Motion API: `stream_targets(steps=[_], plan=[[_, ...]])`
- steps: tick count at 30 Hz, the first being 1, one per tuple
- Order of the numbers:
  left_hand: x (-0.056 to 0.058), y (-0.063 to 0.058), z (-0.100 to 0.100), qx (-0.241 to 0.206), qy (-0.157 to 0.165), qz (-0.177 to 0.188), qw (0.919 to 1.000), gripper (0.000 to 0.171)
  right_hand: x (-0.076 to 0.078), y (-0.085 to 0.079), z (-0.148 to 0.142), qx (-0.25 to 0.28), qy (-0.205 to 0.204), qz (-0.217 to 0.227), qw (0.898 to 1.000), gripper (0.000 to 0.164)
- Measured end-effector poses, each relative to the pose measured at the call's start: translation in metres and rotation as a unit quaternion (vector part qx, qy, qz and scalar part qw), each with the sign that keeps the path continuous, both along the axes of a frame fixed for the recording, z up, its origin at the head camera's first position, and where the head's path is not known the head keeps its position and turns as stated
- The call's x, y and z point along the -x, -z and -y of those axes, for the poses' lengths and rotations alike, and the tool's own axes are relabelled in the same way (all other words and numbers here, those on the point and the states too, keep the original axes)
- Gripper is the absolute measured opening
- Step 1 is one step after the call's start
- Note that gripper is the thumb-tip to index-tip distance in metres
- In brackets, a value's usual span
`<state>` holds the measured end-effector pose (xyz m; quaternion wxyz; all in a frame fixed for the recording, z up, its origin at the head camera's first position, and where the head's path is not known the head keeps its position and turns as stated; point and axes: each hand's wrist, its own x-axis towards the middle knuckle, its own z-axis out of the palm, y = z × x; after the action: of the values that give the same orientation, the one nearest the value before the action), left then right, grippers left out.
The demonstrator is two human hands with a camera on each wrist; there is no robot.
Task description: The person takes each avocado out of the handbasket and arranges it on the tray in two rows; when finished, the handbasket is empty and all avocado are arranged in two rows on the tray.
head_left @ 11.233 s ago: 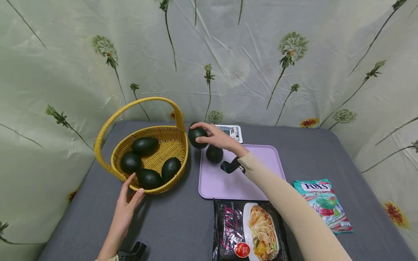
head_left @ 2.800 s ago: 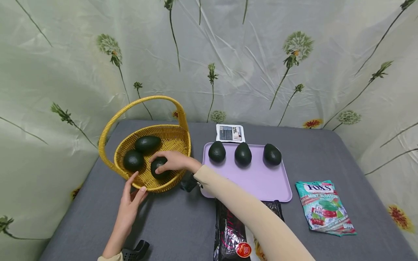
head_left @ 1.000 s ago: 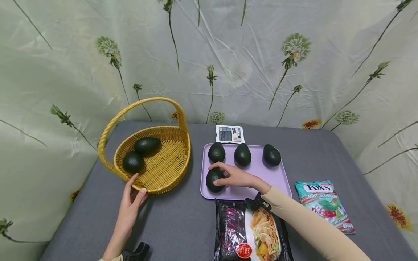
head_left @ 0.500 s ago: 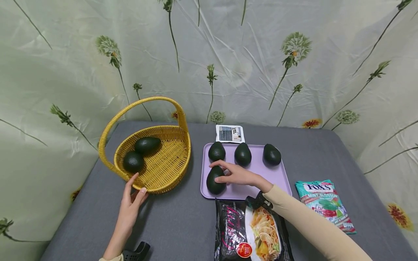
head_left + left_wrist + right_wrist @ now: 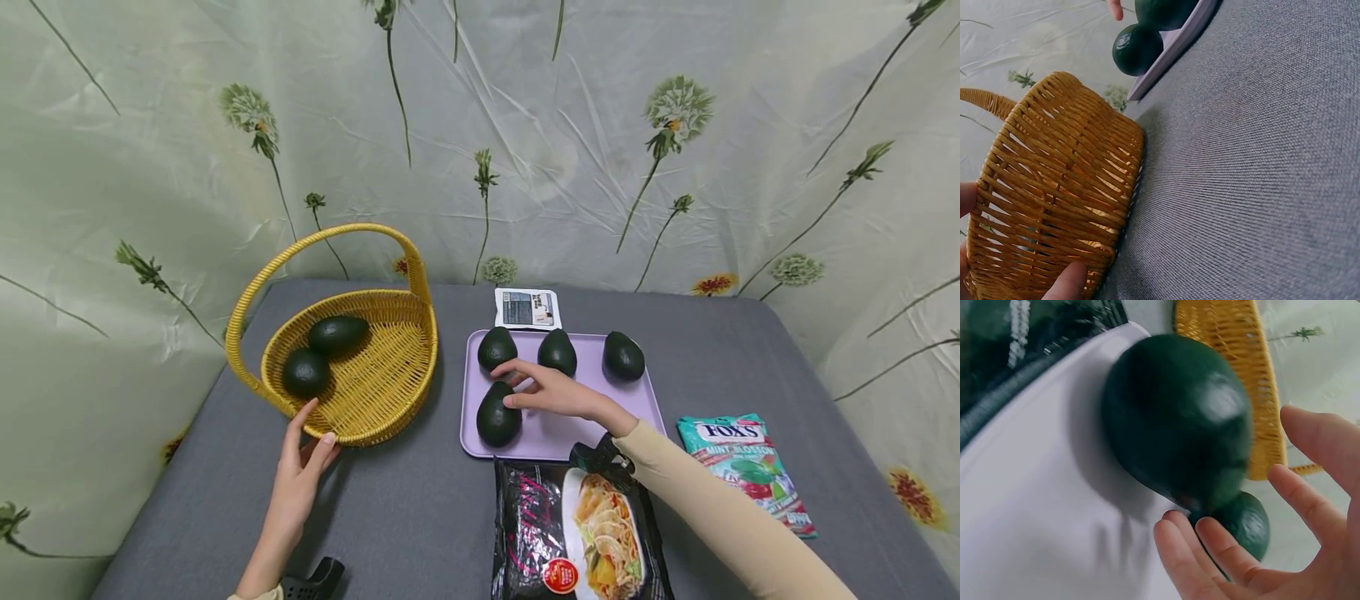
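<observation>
Half a second ago the right hand (image 5: pixel 547 390) had its thumb and fingers around the dark green, pear-shaped avocado (image 5: pixel 498 417) at the near left corner of the pale purple rectangular tray (image 5: pixel 532 442); now the fingers have lifted and opened, and the avocado stays on the tray. Just under three seconds ago three avocados lay in the yellow woven oval basket (image 5: pixel 382 383) left of the tray; two dark green avocados (image 5: pixel 339 335) are inside it now. Along the tray's far side sit three more dark green avocados (image 5: pixel 557 353), as before. The right wrist view shows what the head view half hides: the right hand is wide, its fingers spread, though whether a fingertip touches the avocado cannot be told. The left wrist view shows the basket's slatted outer wall with a thumb (image 5: pixel 1069 281) against it, while only the head view looks down on both avocados inside. There, the left hand (image 5: pixel 296 475) has its index finger and thumb, set apart, at the basket's near rim; whether they pinch it cannot be told.
</observation>
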<state>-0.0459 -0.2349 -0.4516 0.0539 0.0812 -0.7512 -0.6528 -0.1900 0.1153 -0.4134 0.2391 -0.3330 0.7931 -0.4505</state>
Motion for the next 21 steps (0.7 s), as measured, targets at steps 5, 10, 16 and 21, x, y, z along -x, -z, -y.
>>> stream_targets(steps=[5, 10, 16, 21], plan=[[0.0, 0.0, 0.0, -0.002, -0.001, 0.003, 1.0, 0.062, 0.006, -0.007, -0.002, -0.007, 0.012, -0.001, 1.0, 0.042], [0.0, 0.0, 0.001, -0.001, 0.0, 0.004, 1.0, 0.062, 0.012, -0.013, 0.0, -0.002, 0.011, -0.02, 1.0, 0.04], [0.0, 0.0, 0.001, 0.001, 0.0, 0.004, 1.0, 0.062, 0.022, -0.025, 0.013, 0.021, 0.012, -0.042, 0.999, 0.039], [0.0, 0.0, 0.0, 0.002, -0.001, 0.003, 1.0, 0.06, 0.034, -0.029, 0.036, 0.042, -0.006, -0.048, 0.998, 0.037]])
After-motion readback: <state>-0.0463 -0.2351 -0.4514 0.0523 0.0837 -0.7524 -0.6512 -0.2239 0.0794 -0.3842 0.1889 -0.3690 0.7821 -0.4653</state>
